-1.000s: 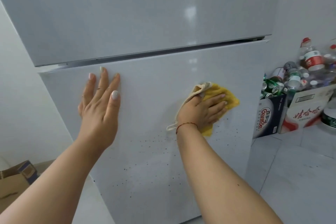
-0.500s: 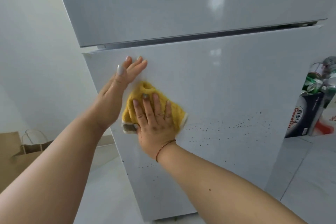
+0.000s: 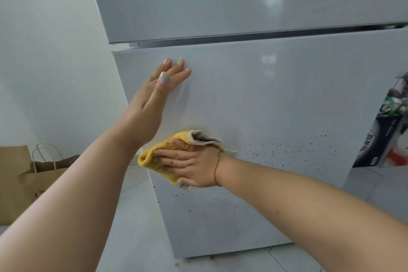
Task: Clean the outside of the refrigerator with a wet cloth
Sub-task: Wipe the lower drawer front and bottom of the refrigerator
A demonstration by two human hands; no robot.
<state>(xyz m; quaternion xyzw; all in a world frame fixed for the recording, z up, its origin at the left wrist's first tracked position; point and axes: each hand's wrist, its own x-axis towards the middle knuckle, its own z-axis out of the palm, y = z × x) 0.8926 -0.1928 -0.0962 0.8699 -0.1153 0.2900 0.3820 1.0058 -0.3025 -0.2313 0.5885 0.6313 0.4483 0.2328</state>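
Note:
A white two-door refrigerator (image 3: 276, 99) fills the view, a dark gap dividing the upper door from the lower one. Dark specks dot the lower door (image 3: 287, 150) to the right of my hands and below them. My left hand (image 3: 154, 104) lies flat, fingers straight, on the lower door near its upper left corner. My right hand (image 3: 189, 163) presses a yellow cloth (image 3: 154, 152) against the door's left edge, fingers spread and pointing left. A pale flap of the cloth sticks up above the knuckles.
A brown paper bag (image 3: 28, 174) with handles stands on the floor at the left, by the white wall. At the right edge a dark cardboard box (image 3: 375, 143) holds cans and bottles. Pale floor tiles (image 3: 136, 216) run below the refrigerator.
My right hand has swept the cloth from the door's right side to its left edge, then down below the left hand. The view has shifted left. The left hand stays pressed on the door.

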